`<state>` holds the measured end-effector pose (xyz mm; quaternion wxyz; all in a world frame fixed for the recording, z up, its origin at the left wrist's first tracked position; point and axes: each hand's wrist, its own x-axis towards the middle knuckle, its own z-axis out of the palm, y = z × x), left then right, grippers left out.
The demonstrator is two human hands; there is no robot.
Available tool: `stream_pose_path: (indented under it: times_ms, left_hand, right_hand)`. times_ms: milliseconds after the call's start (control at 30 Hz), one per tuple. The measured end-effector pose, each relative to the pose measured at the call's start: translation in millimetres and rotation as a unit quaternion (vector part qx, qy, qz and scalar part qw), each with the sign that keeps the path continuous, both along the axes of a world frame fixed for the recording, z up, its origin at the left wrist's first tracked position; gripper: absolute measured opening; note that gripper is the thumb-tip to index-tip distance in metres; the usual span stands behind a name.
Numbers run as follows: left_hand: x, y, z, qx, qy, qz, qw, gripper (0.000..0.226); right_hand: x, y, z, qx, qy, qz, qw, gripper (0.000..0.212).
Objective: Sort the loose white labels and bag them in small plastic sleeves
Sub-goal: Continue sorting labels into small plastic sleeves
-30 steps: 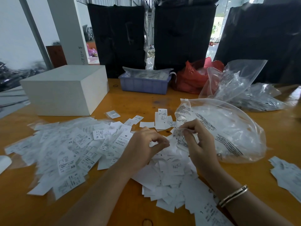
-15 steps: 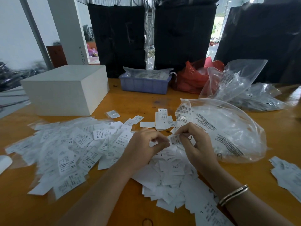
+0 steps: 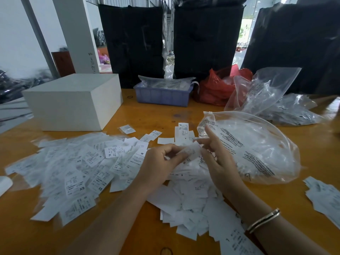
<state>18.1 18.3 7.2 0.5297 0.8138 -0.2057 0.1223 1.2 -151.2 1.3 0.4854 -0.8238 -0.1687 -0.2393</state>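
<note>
Desk point(image 3: 147, 115) is covered in loose labels point(image 3: 77, 168), a wide spread on my left and a second heap point(image 3: 191, 197) right under my wrists. Big clear bag point(image 3: 257, 148) of sleeves sits just right of my hands. Labels look paper-thin, near weightless, floppy; I judge they slide over each other and stick in clumps, so pinch one by an edge or corner, not the flat. The sleeve looks slick, soft film that will crumple, best held at its open mouth. My left hand point(image 3: 161, 162) hovers above the heap, palm turned in, fingers curled, grip pinched on a small sleeve point(image 3: 187, 150) with what looks like a label in it; blurred, contents unsure. My right hand point(image 3: 219, 161) is just beside it, wrist low over the heap, forefinger raised and straight, other fingers loosely extended, touching the sleeve's right end, not closed on it.
</note>
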Motion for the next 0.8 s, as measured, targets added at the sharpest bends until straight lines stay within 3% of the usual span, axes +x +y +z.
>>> stream_pose_path:
  times_ms: [100, 233, 333, 433, 500, 600, 667, 800]
  left_hand:
    - [-0.1, 0.7, 0.9, -0.021, -0.003, 0.010, 1.000, 0.012]
    - [0.8, 0.4, -2.1, -0.011, -0.031, 0.007, 0.999, 0.014]
    - [1.5, 1.2, -2.0, -0.008, -0.031, 0.015, 0.999, 0.018]
    - [1.4, 3.6, -0.4, -0.011, -0.027, 0.032, 0.999, 0.036]
    - [1.1, 7.0, 2.3, -0.025, -0.029, 0.073, 0.997, 0.036]
    - [4.6, 19.7, 6.2, -0.009, -0.069, 0.191, 0.979, 0.017]
    - [7.7, 29.2, 7.7, 0.037, -0.100, 0.261, 0.959, 0.015]
    - [15.9, 42.7, 1.4, 0.146, -0.109, 0.377, 0.908, 0.022]
  right_hand:
    - [3.0, -2.5, 1.8, -0.043, -0.028, -0.058, 0.997, 0.034]
    - [4.5, 4.2, -2.9, -0.128, -0.046, -0.058, 0.989, 0.027]
    - [2.5, 6.9, -3.3, -0.163, -0.044, 0.006, 0.986, 0.043]
    - [1.8, 4.3, -3.6, -0.224, -0.043, 0.023, 0.973, 0.057]
    - [4.1, -2.7, -1.6, -0.208, -0.076, -0.055, 0.974, 0.053]
    - [11.4, -28.1, 8.8, -0.123, -0.141, -0.230, 0.955, 0.039]
    - [16.8, -50.3, 10.0, -0.121, -0.103, -0.320, 0.934, 0.034]
    - [25.5, -76.7, 1.7, -0.200, 0.133, -0.376, 0.895, 0.037]
